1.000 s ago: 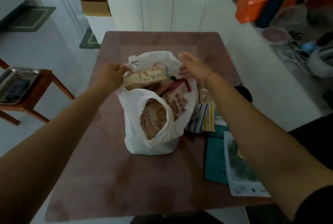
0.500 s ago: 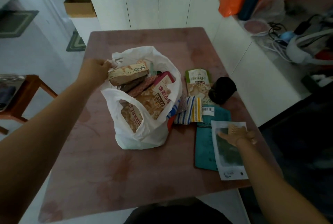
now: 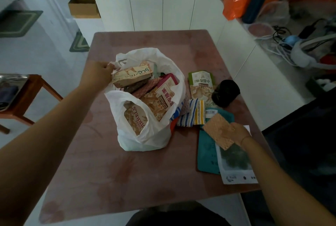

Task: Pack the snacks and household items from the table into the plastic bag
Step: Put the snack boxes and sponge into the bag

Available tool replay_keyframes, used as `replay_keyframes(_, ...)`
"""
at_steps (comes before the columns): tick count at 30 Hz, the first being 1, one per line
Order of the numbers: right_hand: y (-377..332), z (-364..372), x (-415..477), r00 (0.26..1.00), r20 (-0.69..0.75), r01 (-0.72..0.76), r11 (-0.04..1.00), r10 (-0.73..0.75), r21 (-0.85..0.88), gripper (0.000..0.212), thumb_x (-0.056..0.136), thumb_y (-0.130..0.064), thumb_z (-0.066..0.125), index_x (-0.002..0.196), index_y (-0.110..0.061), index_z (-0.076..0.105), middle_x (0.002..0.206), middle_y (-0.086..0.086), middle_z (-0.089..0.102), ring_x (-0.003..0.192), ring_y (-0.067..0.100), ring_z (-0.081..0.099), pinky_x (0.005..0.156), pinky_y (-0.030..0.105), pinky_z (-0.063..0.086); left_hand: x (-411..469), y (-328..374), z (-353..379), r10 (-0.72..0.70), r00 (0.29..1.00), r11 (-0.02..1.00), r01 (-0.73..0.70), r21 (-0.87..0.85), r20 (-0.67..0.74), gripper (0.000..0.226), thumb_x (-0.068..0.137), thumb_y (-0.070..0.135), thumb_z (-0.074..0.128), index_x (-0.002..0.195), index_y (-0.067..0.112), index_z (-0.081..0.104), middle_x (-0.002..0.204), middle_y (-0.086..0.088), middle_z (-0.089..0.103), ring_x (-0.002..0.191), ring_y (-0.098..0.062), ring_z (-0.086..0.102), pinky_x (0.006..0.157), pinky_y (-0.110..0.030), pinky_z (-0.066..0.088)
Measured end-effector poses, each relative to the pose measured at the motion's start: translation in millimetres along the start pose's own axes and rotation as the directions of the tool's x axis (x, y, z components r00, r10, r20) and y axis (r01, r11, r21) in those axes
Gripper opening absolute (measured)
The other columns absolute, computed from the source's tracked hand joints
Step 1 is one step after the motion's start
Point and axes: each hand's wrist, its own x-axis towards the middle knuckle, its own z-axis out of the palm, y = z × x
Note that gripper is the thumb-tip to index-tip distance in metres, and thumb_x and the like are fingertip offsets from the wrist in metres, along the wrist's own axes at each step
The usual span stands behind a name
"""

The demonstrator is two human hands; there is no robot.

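Centre left: left hand (image 3: 96,76) had its fingertips lost behind the rim of the white plastic bag (image 3: 145,135). The bag's opaque wall hid the lower parts of the packets inside; no count possible. Lower right: right hand (image 3: 241,133) held a tan textured rectangular sheet (image 3: 217,133), fingertips hidden beneath it. Sheet and white-bordered flat packet (image 3: 236,171) covered much of the teal flat pouch (image 3: 205,155). Right of centre: black rounded object (image 3: 225,93), too dark to identify. Metal tray (image 3: 11,87) was cut by the left edge.
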Motion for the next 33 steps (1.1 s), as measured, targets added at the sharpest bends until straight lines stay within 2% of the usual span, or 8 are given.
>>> replay_keyframes(4, -41.4, -1.8, 2.3, 0.999, -0.013, 0.039, 0.858, -0.038, 0.512, 0.041, 0.092, -0.024, 0.060, 0.125, 0.000, 0.055, 0.116, 0.009, 0.059, 0.101, 0.021, 0.056, 0.089, 0.032, 0.047, -0.1, -0.7, -0.3, -0.025, 1.000, 1.000, 0.025, 0.005, 0.014, 0.034, 0.097, 0.023, 0.041, 0.112, 0.006, 0.065, 0.089, -0.015, 0.061, 0.077, -0.027, 0.053, 0.071, -0.036, 0.042)
replay_keyframes(7, -78.5, 12.1, 7.2, 0.999, -0.038, -0.005, 0.772, 0.038, 0.636, 0.036, 0.089, -0.021, 0.062, 0.120, -0.004, 0.059, 0.113, 0.010, 0.061, 0.097, 0.023, 0.059, 0.078, 0.031, 0.053, -0.4, -0.2, -0.2, -0.028, 0.999, 1.000, 0.028, 0.010, 0.016, 0.034, 0.096, 0.024, 0.041, 0.112, 0.005, 0.065, 0.090, -0.016, 0.062, 0.078, -0.028, 0.053, 0.071, -0.036, 0.042)
replay_keyframes(11, -97.1, 30.7, 26.3, 0.970, -0.104, -0.121, 0.809, 0.219, 0.576, 0.024, 0.075, -0.020, 0.068, 0.093, -0.004, 0.062, 0.113, 0.018, 0.066, 0.097, 0.035, 0.065, 0.085, 0.048, 0.056, 0.5, -2.2, -0.6, -0.030, 0.999, 1.000, 0.030, 0.002, 0.027, 0.034, 0.097, 0.023, 0.040, 0.114, 0.006, 0.065, 0.091, -0.016, 0.063, 0.076, -0.027, 0.053, 0.069, -0.035, 0.042)
replay_keyframes(16, -103.3, 32.2, 31.4, 0.985, 0.068, -0.170, 0.821, 0.159, 0.544, 0.024, 0.089, -0.011, 0.057, 0.113, -0.006, 0.055, 0.113, 0.017, 0.059, 0.082, 0.028, 0.058, 0.063, 0.037, 0.053, 4.3, -5.6, -1.9, -0.031, 0.999, 0.999, 0.032, -0.019, 0.019, 0.033, 0.096, 0.021, 0.041, 0.113, 0.005, 0.065, 0.101, -0.021, 0.067, 0.075, -0.027, 0.053, 0.067, -0.032, 0.039)
replay_keyframes(18, -99.5, 29.4, 42.2, 0.982, -0.050, -0.132, 0.857, 0.181, 0.497, 0.029, 0.088, -0.010, 0.054, 0.116, 0.001, 0.054, 0.121, 0.021, 0.058, 0.100, 0.035, 0.058, 0.075, 0.041, 0.053, 4.6, -4.9, -1.1, -0.021, 1.000, 1.000, 0.021, -0.012, 0.018, 0.033, 0.096, 0.021, 0.041, 0.113, 0.005, 0.065, 0.101, -0.022, 0.066, 0.076, -0.027, 0.053, 0.067, -0.032, 0.039)
replay_keyframes(25, -107.0, 50.5, 43.4, 0.974, 0.189, -0.212, 0.806, 0.127, 0.552, 0.039, 0.079, -0.023, 0.075, 0.111, -0.009, 0.057, 0.110, 0.015, 0.063, 0.095, 0.029, 0.062, 0.063, 0.036, 0.056, 8.0, -5.2, -0.2, -0.040, 0.999, 0.999, 0.039, 0.020, 0.004, 0.034, 0.097, 0.024, 0.041, 0.114, 0.007, 0.065, 0.092, -0.017, 0.065, 0.075, -0.027, 0.055, 0.067, -0.034, 0.041)
replay_keyframes(29, -97.6, 34.9, 49.6, 0.957, 0.242, -0.283, 0.710, 0.161, 0.645, 0.010, 0.086, -0.011, 0.064, 0.092, -0.009, 0.057, 0.095, 0.012, 0.062, 0.072, 0.020, 0.057, 0.055, 0.034, 0.053, 9.9, -7.4, -1.0, -0.033, 0.999, 0.998, 0.033, 0.049, -0.001, 0.035, 0.097, 0.023, 0.040, 0.113, 0.004, 0.065, 0.101, -0.022, 0.068, 0.076, -0.029, 0.057, 0.065, -0.032, 0.043)
replay_keyframes(33, -83.9, 18.8, 55.9, 0.946, 0.292, -0.311, 0.642, 0.139, 0.701, 0.014, 0.087, -0.017, 0.063, 0.099, -0.013, 0.057, 0.089, 0.006, 0.061, 0.077, 0.018, 0.057, 0.061, 0.035, 0.050, 11.8, -6.5, -1.1, -0.048, 0.999, 0.999, 0.048, 0.019, -0.007, 0.033, 0.096, 0.022, 0.042, 0.112, 0.006, 0.066, 0.098, -0.022, 0.068, 0.074, -0.028, 0.055, 0.063, -0.032, 0.041)
